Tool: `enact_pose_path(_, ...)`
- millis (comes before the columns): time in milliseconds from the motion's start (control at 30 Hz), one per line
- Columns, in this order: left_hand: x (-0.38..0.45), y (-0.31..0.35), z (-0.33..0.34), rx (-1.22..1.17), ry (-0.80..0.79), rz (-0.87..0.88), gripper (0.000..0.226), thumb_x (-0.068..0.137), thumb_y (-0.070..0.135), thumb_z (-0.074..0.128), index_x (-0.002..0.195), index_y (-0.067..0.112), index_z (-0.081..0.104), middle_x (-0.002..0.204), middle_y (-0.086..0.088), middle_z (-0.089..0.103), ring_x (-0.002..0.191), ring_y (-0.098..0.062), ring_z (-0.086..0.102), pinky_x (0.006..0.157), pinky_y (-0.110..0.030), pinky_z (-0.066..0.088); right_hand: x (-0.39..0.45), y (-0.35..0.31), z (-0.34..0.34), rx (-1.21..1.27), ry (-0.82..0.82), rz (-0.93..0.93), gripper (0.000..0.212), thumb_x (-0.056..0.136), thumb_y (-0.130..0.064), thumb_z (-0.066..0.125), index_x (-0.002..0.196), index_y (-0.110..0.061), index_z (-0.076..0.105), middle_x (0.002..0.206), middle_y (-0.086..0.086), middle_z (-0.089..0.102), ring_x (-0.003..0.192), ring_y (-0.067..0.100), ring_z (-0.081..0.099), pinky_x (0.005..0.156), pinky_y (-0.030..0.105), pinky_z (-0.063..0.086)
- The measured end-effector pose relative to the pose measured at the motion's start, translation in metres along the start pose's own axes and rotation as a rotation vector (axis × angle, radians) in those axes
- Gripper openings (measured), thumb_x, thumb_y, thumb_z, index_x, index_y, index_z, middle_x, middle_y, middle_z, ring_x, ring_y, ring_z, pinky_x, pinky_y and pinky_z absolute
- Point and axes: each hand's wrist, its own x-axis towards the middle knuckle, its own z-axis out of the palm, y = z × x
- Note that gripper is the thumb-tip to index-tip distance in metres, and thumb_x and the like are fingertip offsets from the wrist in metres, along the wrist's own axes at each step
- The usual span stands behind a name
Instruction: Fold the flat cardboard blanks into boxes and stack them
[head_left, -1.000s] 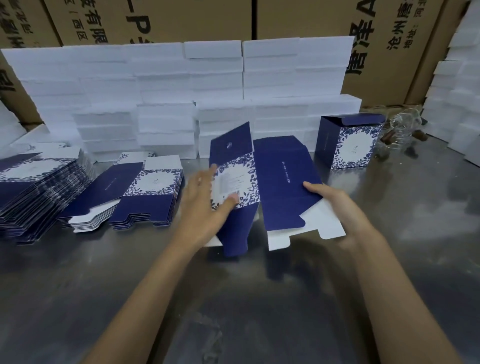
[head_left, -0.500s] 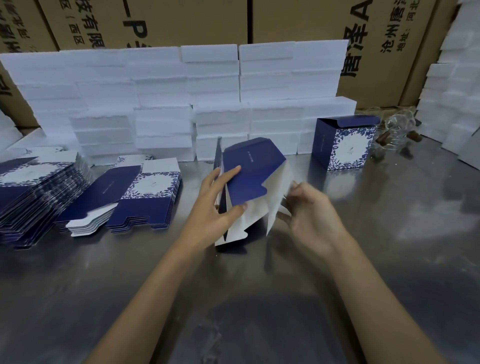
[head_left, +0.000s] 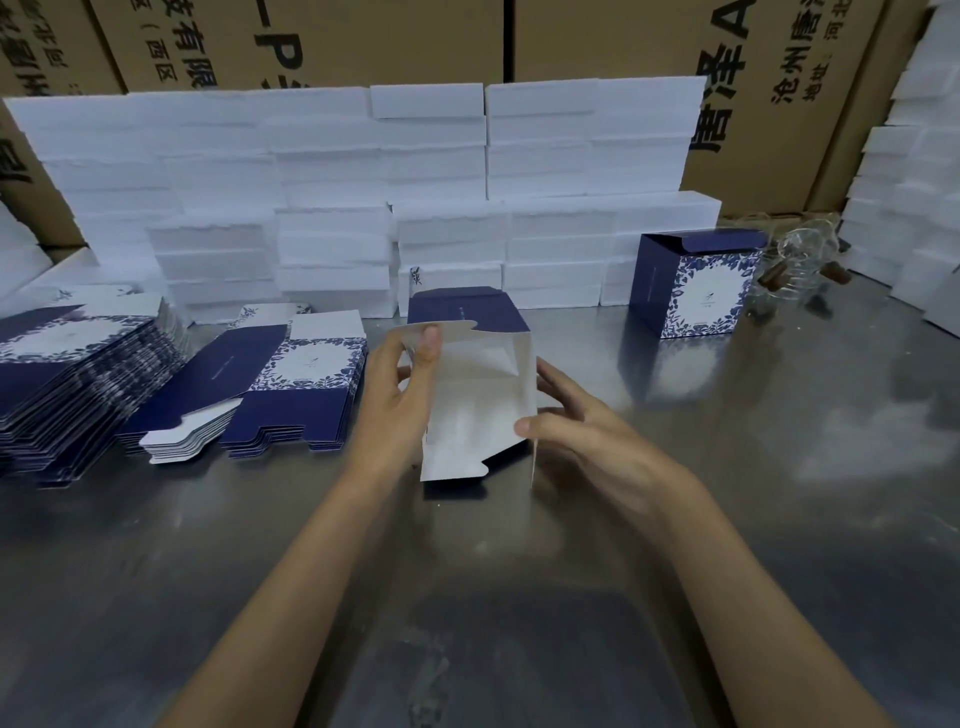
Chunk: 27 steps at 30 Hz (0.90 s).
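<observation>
Head view shows both hands working on one half-opened blank (head_left: 475, 400), which stands on the steel table (head_left: 727, 519) in the middle, with its white inside turned to the person and its blue outside turned away. The left hand (head_left: 395, 410) grips the left edge, with the thumb pressed on a white flap near the top and the other fingers hidden behind the card; I think this keeps the tube steady while it takes its square form. The right hand (head_left: 582, 431) has the fingers curved around the right wall, the thumb on the near corner, probably to push this wall outward. The bottom flaps hang loose near the table, so I judge that they are not yet locked. One folded box (head_left: 696, 288) stands finished at the back right, well apart, and no box is stacked on it. On the left lie two piles of flat blanks: a tall fanned pile (head_left: 67, 384) at the edge and a lower pile (head_left: 291, 389) just beside the left hand, close for easy reach. Behind is a wall of white foam blocks (head_left: 363, 182), too many and too blurred to count, and brown cartons (head_left: 571, 41).
</observation>
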Motion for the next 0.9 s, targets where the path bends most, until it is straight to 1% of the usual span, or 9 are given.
enact_pose_path(67, 0.0, 0.003, 0.0, -0.022, 0.009, -0.003, 0.029, 0.098, 0.059, 0.043, 0.073, 0.051, 0.056, 0.093, 0.013, 0.051, 0.074, 0.015, 0.054, 0.063, 0.001, 0.038, -0.002, -0.002, -0.006, 0.082, -0.001, -0.021, 0.076, 0.068, -0.039, 0.08, 0.139, -0.05, 0.054, 0.143, -0.02, 0.056, 0.125, 0.012, 0.061, 0.109, 0.042, 0.045)
enact_pose_path(167, -0.001, 0.005, 0.002, -0.003, -0.015, -0.008, 0.026, 0.095, 0.064, 0.042, 0.078, 0.051, 0.056, 0.098, 0.012, 0.051, 0.076, 0.016, 0.053, 0.066, 0.002, 0.036, -0.004, -0.004, -0.007, 0.064, 0.063, -0.041, 0.068, 0.068, -0.043, 0.083, 0.131, -0.051, 0.059, 0.135, -0.02, 0.06, 0.118, 0.009, 0.064, 0.103, 0.038, 0.046)
enact_pose_path(333, -0.003, 0.004, 0.006, 0.014, -0.065, -0.039, 0.028, 0.085, 0.075, 0.04, 0.091, 0.056, 0.058, 0.12, 0.008, 0.053, 0.09, 0.018, 0.053, 0.081, -0.01, 0.039, 0.002, 0.002, 0.004, -0.023, 0.247, 0.006, 0.084, 0.066, -0.051, 0.09, 0.14, -0.049, 0.049, 0.138, -0.013, 0.059, 0.125, 0.01, 0.059, 0.108, 0.034, 0.048)
enact_pose_path(467, -0.007, 0.009, 0.01, 0.045, -0.097, -0.035, 0.022, 0.083, 0.071, 0.042, 0.083, 0.053, 0.056, 0.121, 0.007, 0.05, 0.087, 0.021, 0.05, 0.069, 0.005, 0.035, 0.009, 0.009, 0.015, -0.138, 0.357, -0.027, 0.07, 0.072, -0.053, 0.087, 0.133, -0.044, 0.053, 0.127, -0.018, 0.063, 0.105, -0.002, 0.064, 0.083, 0.016, 0.056)
enact_pose_path(567, -0.008, 0.008, 0.009, 0.071, -0.151, 0.012, 0.028, 0.082, 0.068, 0.048, 0.1, 0.05, 0.058, 0.127, 0.01, 0.051, 0.098, 0.018, 0.052, 0.073, 0.004, 0.037, 0.014, 0.017, 0.018, -0.16, 0.499, -0.041, 0.065, 0.075, -0.049, 0.086, 0.13, -0.035, 0.055, 0.117, -0.018, 0.066, 0.099, 0.0, 0.066, 0.092, 0.031, 0.058)
enact_pose_path(633, -0.006, 0.004, 0.008, 0.104, -0.175, 0.054, 0.032, 0.083, 0.058, 0.063, 0.113, 0.047, 0.058, 0.129, 0.012, 0.049, 0.102, 0.015, 0.054, 0.078, -0.002, 0.042, 0.015, 0.019, 0.015, -0.207, 0.549, -0.038, 0.061, 0.077, -0.045, 0.085, 0.129, -0.03, 0.056, 0.114, -0.015, 0.067, 0.1, 0.005, 0.065, 0.096, 0.04, 0.056)
enact_pose_path(733, -0.006, -0.001, 0.009, 0.172, -0.143, 0.125, 0.055, 0.081, 0.024, 0.08, 0.128, 0.041, 0.058, 0.129, 0.005, 0.045, 0.103, 0.021, 0.049, 0.079, -0.005, 0.046, 0.012, 0.017, 0.012, -0.329, 0.519, -0.035, 0.058, 0.08, -0.043, 0.083, 0.13, -0.03, 0.055, 0.116, -0.015, 0.067, 0.09, 0.008, 0.067, 0.091, 0.041, 0.057)
enact_pose_path(833, -0.004, 0.0, 0.006, 0.262, -0.071, 0.199, 0.061, 0.08, 0.01, 0.08, 0.133, 0.033, 0.06, 0.142, -0.001, 0.04, 0.129, 0.0, 0.043, 0.104, -0.021, 0.043, 0.01, 0.015, 0.009, -0.405, 0.439, -0.033, 0.058, 0.081, -0.039, 0.084, 0.132, -0.032, 0.055, 0.118, -0.016, 0.065, 0.081, 0.008, 0.067, 0.082, 0.033, 0.058)
enact_pose_path(900, -0.002, 0.003, 0.001, 0.307, -0.094, 0.229, 0.06, 0.083, 0.0, 0.074, 0.132, 0.031, 0.061, 0.154, 0.004, 0.032, 0.141, -0.007, 0.031, 0.111, -0.022, 0.036, 0.009, 0.013, 0.007, -0.422, 0.389, -0.025, 0.057, 0.082, -0.037, 0.083, 0.132, -0.033, 0.056, 0.118, -0.017, 0.065, 0.078, 0.005, 0.067, 0.079, 0.027, 0.055)
